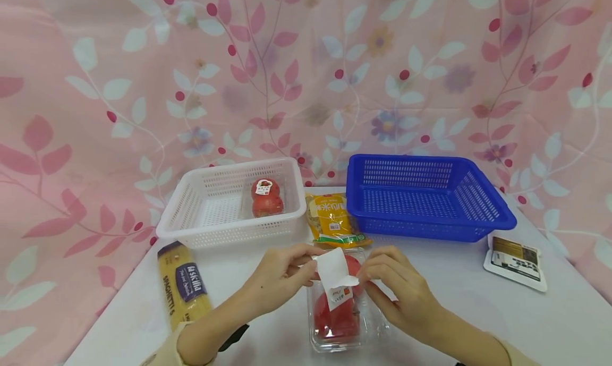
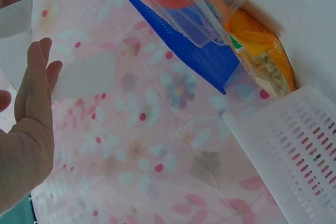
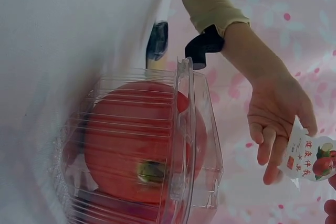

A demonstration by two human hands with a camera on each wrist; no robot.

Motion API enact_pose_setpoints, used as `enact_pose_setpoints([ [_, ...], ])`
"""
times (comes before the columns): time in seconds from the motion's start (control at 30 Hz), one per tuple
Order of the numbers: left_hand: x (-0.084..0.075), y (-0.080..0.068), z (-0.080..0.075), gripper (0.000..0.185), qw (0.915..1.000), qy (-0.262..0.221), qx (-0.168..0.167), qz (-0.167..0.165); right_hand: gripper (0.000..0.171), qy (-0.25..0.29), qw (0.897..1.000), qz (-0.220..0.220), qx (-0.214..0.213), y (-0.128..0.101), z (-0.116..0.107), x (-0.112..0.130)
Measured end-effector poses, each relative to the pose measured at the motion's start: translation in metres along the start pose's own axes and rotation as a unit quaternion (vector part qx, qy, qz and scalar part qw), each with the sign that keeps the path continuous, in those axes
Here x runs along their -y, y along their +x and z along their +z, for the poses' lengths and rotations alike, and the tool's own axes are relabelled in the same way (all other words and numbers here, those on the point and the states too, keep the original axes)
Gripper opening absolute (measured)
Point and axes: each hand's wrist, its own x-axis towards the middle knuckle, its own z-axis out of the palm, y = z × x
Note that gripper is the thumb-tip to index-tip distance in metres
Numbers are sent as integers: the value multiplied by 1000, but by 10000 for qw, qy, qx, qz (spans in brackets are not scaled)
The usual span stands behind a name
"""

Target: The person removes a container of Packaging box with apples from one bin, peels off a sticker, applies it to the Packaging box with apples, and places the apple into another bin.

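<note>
A clear plastic clamshell box (image 1: 341, 321) with red fruit inside lies on the white table (image 1: 454, 302), close to me. Over it my two hands hold a white paper label (image 1: 333, 273) with a small printed sticker. My left hand (image 1: 297, 266) pinches the label's left edge and my right hand (image 1: 377, 274) pinches its right edge. The right wrist view shows the box (image 3: 142, 156) up close, lid shut, with the left hand (image 3: 278, 114) holding the label (image 3: 310, 158). In the left wrist view the left hand (image 2: 31, 129) has its fingers nearly straight beside the label (image 2: 84, 75).
A white basket (image 1: 191, 217) at the back left holds another clamshell of red fruit (image 1: 266, 197). An empty blue basket (image 1: 421, 196) stands back right, a yellow noodle packet (image 1: 332, 220) between them. A spaghetti pack (image 1: 184, 286) lies left, a flat white packet (image 1: 516, 260) right.
</note>
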Motion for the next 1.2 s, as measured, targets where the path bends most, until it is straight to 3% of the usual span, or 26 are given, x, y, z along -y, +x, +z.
enact_pose_setpoints([
  [0.17, 8, 0, -8, 23, 9983, 242, -518, -127, 19, 214, 9995, -164, -157, 5, 0, 0],
  [0.3, 13, 1, -13, 18, 9929, 626, -1012, -37, 18, 344, 9993, -21, -141, 2, 1, -2],
  [0.47, 22, 0, -20, 17, 9840, 1175, -1333, -123, 18, 444, 9972, 599, 97, -11, 2, -11],
  [0.6, 33, -3, -26, 16, 9800, 1364, -1408, -345, 15, 431, 9893, 1338, 389, -19, 2, -19],
  [0.7, 42, -6, -31, 13, 9799, 1371, -1344, -538, 4, 371, 9794, 1877, 651, -23, 1, -23],
  [0.77, 48, -9, -34, 11, 9802, 1379, -1241, -691, 17, 274, 9728, 2153, 815, -25, 1, -25],
  [0.83, 53, -13, -37, 11, 9797, 1440, -1086, -874, 25, 178, 9692, 2282, 914, -26, 2, -27],
  [1.03, 70, -27, -41, 18, 9768, 1720, -445, -1197, 20, -204, 9571, 2649, 1157, -28, 6, -33],
  [1.2, 75, -30, -44, 21, 9580, 2467, -12, -1461, 21, -384, 9411, 3048, 1415, -30, 13, -36],
])
